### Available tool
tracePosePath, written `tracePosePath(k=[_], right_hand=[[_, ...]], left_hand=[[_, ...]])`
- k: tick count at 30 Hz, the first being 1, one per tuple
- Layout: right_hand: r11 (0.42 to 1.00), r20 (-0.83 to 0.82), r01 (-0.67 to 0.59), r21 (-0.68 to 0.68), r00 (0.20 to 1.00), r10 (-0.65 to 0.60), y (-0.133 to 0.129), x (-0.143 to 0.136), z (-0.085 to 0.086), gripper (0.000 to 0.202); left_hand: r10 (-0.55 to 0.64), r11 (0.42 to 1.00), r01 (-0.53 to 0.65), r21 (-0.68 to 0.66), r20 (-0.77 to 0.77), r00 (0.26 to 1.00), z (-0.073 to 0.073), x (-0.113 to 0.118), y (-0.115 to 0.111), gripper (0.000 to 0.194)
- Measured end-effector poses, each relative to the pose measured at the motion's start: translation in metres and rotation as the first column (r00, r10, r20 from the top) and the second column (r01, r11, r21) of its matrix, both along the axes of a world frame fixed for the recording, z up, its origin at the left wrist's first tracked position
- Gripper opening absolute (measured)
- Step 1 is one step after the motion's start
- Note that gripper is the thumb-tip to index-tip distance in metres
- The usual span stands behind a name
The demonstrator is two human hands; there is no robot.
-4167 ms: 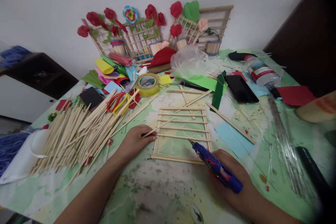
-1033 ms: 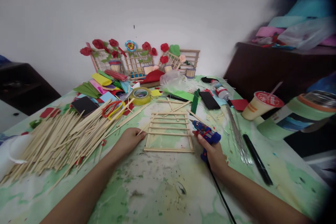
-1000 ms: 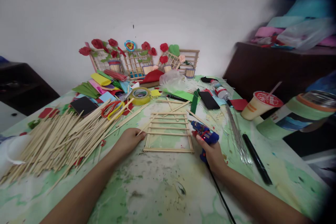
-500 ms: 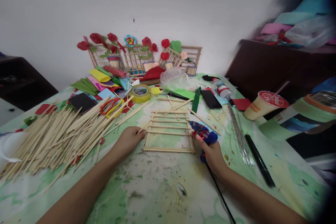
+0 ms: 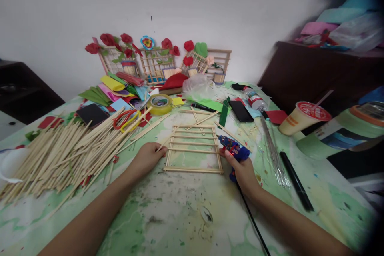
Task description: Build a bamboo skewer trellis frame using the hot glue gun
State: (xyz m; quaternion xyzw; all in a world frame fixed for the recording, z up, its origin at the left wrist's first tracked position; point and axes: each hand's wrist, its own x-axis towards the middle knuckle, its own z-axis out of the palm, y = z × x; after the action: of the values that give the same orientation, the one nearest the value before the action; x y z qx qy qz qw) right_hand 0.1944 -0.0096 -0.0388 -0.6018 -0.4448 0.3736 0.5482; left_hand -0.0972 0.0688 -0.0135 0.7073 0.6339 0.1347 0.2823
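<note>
A small ladder-like frame of wooden sticks (image 5: 192,170) lies flat on the table, with several crossbars. At its left side, my left hand (image 5: 149,157) is closed, pinching a thin wooden stick (image 5: 163,143) that slants up beside the frame; the fingertips are right at the frame's side bar. My right hand (image 5: 244,171) is wrapped around a blue hot glue gun (image 5: 237,151) with a small red light. The gun's nozzle points left, close to the frame's upper right side, and its black cord (image 5: 253,222) runs toward me.
To the left lies a big heap of wooden sticks (image 5: 57,160), with scissors (image 5: 130,122) and tape (image 5: 160,105) beyond. A phone (image 5: 241,111), wires (image 5: 274,160), a black marker-like stick (image 5: 297,182), a drink cup (image 5: 304,118) and a large bottle (image 5: 339,132) are on the right. Flower-decorated lattices (image 5: 157,64) lean against the wall.
The camera view has shifted slightly. The glue gun's nozzle sits a touch farther from the frame's right side. My left hand stays by the left bar with the stick.
</note>
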Motion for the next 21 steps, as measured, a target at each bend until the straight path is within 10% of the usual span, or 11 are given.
tracePosePath(k=[21], right_hand=[[0.992,-0.032,-0.105,-0.075,0.994,0.103,0.020,0.007,0.021,0.049]], left_hand=[[0.026,1.000,-0.026,0.000,0.008,1.000,0.002,0.003,-0.003,0.042]])
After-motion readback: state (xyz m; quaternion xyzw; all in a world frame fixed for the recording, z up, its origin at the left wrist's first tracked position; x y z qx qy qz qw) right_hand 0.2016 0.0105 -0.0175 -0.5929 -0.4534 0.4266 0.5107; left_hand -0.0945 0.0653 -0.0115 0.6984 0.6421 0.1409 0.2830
